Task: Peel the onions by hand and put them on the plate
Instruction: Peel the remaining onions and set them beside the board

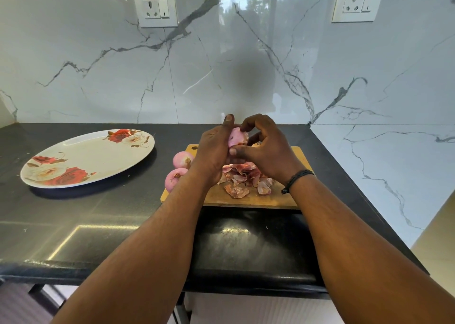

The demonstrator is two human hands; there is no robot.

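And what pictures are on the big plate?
Red and white roses on the plate, clearest in the head view.

You're standing in a home kitchen: a black stone counter (pixel 98 215) runs under a glossy marble-look backsplash (pixel 246 65), with wall sockets at eleven (pixel 155 7) and one o'clock (pixel 358 2), a wooden cutting board (pixel 283 198) dead ahead, and a rose-patterned plate (pixel 93 158) at ten o'clock.

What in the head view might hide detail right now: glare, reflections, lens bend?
Head view: glare patches on the black counter near its front edge; the glossy marble wall mirrors a window and a dark silhouette; wide-angle bend curves the counter edges; the onion is mostly covered by both hands.
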